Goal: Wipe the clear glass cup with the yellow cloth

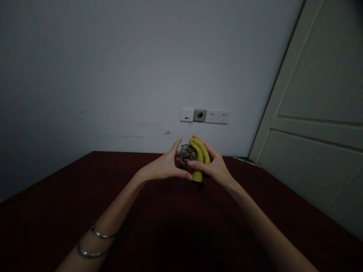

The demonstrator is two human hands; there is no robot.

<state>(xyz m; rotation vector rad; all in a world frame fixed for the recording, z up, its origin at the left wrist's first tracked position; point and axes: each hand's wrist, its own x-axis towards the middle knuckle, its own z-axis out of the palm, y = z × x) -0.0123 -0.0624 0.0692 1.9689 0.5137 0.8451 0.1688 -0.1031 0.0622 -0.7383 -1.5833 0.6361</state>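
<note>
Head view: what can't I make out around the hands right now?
All in the head view:
Shiny see-through thing: too dim to identify; the thumb of the right hand partly covers it.
Yellow banana-shaped item: partly covered by the right hand.
Left hand: most fingers hidden behind the see-through thing and its own thumb side.
Table: near edge cut off by the picture's bottom.

No txt, labels, brands, nos. or signs legible anywhere in the head-cam view.
</note>
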